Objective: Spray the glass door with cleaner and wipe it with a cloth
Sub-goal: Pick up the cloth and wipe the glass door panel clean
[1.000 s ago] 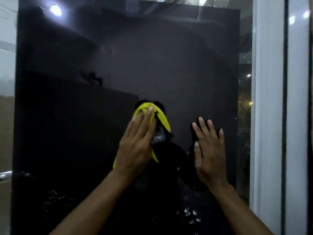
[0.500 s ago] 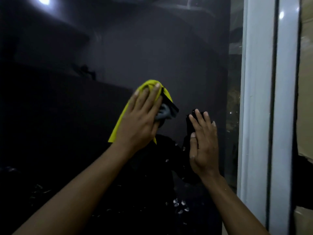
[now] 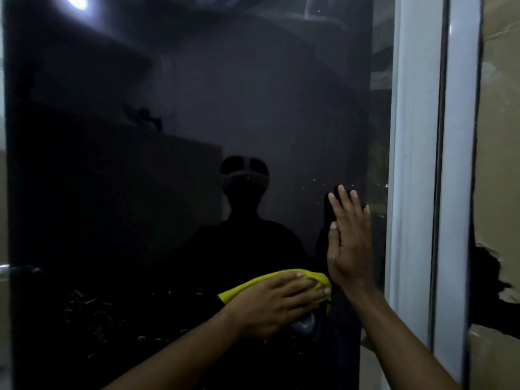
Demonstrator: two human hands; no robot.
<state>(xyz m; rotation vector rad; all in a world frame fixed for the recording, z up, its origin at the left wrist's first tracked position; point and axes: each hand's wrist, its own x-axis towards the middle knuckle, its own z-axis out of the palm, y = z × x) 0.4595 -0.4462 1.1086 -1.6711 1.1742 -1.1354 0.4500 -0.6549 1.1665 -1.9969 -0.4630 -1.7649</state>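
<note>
While pressing flat on the lower part of the glass door (image 3: 197,130), the left hand (image 3: 275,304) is pinning a yellow cloth (image 3: 239,292) against the pane, its fingers lying straight and close together, pointing right. Just beside it and higher, the right hand (image 3: 350,243) is resting palm-first on the glass, fingers straight, upright and nearly touching. Beyond them, the dark pane is reflecting a silhouette (image 3: 244,215) wearing a headset and a ceiling light (image 3: 75,1), and a white frame (image 3: 413,164) is running along its right edge.

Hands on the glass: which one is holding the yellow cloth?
The left hand, lower down with fingers pointing sideways, presses the yellow cloth against the glass door. The right hand rests flat and bare, fingers pointing up.
</note>
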